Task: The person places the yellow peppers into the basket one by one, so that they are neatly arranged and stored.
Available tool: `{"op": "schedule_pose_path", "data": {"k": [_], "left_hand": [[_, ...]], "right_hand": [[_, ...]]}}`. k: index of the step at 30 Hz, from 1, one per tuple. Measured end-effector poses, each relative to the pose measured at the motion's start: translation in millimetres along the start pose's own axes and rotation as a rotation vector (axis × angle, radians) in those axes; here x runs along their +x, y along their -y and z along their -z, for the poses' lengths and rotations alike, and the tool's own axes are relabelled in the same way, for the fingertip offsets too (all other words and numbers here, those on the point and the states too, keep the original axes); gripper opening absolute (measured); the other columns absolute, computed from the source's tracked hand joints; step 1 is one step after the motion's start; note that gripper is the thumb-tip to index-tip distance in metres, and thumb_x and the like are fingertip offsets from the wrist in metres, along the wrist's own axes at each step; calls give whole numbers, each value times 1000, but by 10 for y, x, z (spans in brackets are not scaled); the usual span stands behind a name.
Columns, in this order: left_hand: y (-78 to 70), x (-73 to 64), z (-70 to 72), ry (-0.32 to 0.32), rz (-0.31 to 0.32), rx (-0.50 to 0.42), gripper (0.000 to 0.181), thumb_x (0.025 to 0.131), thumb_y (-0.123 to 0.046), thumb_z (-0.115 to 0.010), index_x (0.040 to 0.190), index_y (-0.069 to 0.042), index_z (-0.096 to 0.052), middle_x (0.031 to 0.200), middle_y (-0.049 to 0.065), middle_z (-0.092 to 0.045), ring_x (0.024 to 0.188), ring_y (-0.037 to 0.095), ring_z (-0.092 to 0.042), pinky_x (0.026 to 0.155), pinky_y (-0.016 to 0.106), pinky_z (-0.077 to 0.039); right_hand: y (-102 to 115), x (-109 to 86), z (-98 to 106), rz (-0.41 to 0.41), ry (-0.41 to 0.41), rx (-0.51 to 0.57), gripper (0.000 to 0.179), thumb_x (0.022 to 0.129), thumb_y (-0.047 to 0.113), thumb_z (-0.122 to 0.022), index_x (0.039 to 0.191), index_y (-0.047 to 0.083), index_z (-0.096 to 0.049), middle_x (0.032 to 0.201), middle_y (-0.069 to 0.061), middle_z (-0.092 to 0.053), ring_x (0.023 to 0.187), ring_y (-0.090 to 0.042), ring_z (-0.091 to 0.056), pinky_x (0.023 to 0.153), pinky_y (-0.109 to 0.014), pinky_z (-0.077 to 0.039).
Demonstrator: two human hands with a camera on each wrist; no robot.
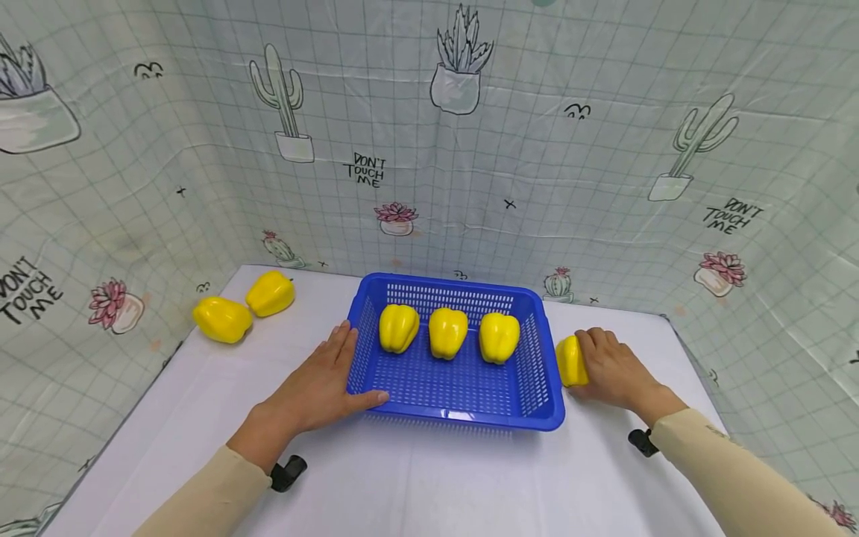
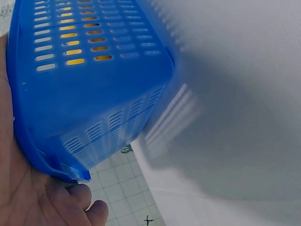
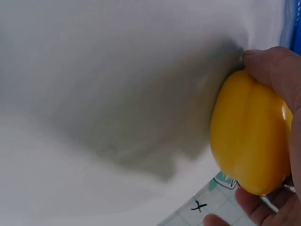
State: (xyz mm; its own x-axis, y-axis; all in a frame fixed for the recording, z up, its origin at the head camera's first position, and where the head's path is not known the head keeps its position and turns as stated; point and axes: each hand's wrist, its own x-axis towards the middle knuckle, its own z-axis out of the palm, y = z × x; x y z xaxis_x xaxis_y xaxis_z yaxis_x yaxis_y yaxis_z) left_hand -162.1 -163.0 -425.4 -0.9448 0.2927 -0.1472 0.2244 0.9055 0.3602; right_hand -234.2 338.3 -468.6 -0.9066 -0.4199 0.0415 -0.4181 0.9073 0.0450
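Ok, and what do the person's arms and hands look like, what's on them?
The left sleeve and right sleeve are beige and long, the right one with a faint mark near its cuff. A small black device sits at each wrist. The left hand and right hand are gloveless.

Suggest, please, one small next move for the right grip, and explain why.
I would probably raise the yellow pepper with the right grip and bring it over the blue basket: the pepper is held just outside it, three peppers sit inside with bare floor beside them, and the left grip touches the opposite side.
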Motion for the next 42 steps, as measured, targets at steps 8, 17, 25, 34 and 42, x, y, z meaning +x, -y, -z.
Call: {"op": "schedule_pose_path", "data": {"k": [8, 17, 25, 34, 42], "left_hand": [[21, 6, -16, -2, -3, 4, 127, 87, -87, -54, 168, 2, -12, 177, 23, -3, 163, 43, -13, 131, 58, -19], [45, 1, -26, -9, -10, 5, 127, 87, -87, -54, 167, 3, -12, 177, 23, -2, 163, 42, -12, 131, 57, -19], [41, -1, -28, -9, -4, 1, 127, 88, -86, -55, 167, 3, -12, 177, 23, -2, 164, 41, -11, 131, 57, -19], [64, 11, -28, -9, -23, 0, 128, 87, -86, -56, 167, 4, -12, 176, 24, -3, 163, 42, -12, 131, 57, -18], [117, 7, -1, 8, -54, 5, 134, 82, -86, -62, 167, 3, -10, 177, 23, -3, 164, 40, -11, 133, 55, -14]], "right_hand": [[58, 9, -83, -49, -34, 28, 86, 79, 35, -89, 134, -7, -38, 106, -23, -55, 92, -37, -56, 87, -57, -60], [14, 20, -50, 0, -211, -109, 86, 75, 35, -93, 128, -8, -41, 102, -25, -57, 88, -39, -58, 76, -56, -61], [28, 29, 58, 36, -265, -207, 78, 72, 37, -91, 118, -4, -44, 92, -20, -53, 81, -36, -55, 69, -49, -60], [88, 58, 288, 44, -291, -214, 75, 71, 36, -90, 116, -5, -46, 88, -17, -52, 77, -34, -54, 66, -48, -60], [205, 134, 582, 82, -333, -204, 79, 70, 38, -92, 119, -5, -47, 92, -19, -57, 78, -34, -57, 65, -47, -61]]}}
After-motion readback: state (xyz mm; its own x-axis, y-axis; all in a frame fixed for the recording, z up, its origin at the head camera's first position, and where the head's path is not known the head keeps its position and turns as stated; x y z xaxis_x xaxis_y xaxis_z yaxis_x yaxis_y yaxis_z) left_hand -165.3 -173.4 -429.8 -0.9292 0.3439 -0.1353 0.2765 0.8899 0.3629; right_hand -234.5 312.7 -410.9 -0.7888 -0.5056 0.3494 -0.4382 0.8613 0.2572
